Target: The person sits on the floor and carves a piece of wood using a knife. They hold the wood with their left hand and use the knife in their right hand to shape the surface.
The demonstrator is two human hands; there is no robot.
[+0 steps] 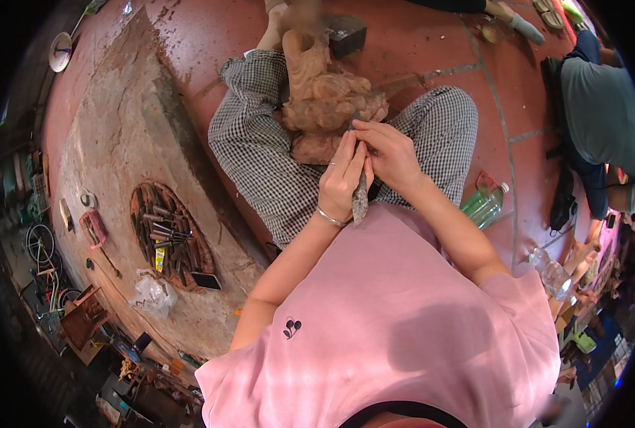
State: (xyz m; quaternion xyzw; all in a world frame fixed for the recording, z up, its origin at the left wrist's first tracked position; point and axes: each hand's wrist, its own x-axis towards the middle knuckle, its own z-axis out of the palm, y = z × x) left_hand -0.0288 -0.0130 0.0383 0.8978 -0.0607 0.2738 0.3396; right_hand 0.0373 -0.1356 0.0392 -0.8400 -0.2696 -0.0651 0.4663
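Observation:
A brown wooden carving with rounded, layered shapes lies between my bent legs. Against its near end, my left hand and my right hand come together, fingers closed. Both grip a narrow grey strip with a rough, mottled surface. Its lower end pokes out below my left hand, toward my shirt, and a dark tip shows past my fingertips at the carving. Whether it is folded sandpaper or a stiff tool, I cannot make out.
To the left, a large stone slab has a hollow full of chisels. On it lie a phone, a plastic bag and a pink-handled brush. A green bottle and a clear bottle lie right. Another person sits there.

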